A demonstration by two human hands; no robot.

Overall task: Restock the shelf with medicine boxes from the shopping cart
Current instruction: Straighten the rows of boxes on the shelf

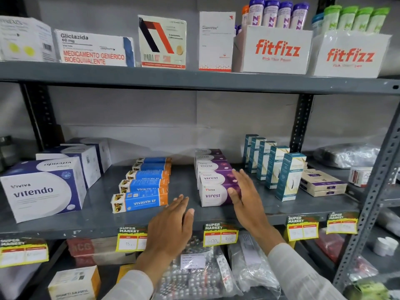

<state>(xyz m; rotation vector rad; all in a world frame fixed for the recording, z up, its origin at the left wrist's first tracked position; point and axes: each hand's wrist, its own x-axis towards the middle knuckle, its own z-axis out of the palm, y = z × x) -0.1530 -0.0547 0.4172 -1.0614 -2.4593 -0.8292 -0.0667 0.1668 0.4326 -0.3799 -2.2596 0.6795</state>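
We hold both hands flat and empty over the grey middle shelf [104, 215]. Our right hand [244, 195], fingers spread, touches the right side of the front Virest box [213, 194] in its purple row. Our left hand [171, 226] hovers just left of it, beside the Vivalyn EF boxes [142, 200].

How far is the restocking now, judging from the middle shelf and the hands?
Done: the Vivalyn EF boxes and the Virest boxes stand in neat rows on the middle shelf. In hand: nothing; the left hand is open and the right hand lies flat against the front Virest box. Left: unclear, since the cart is out of view.
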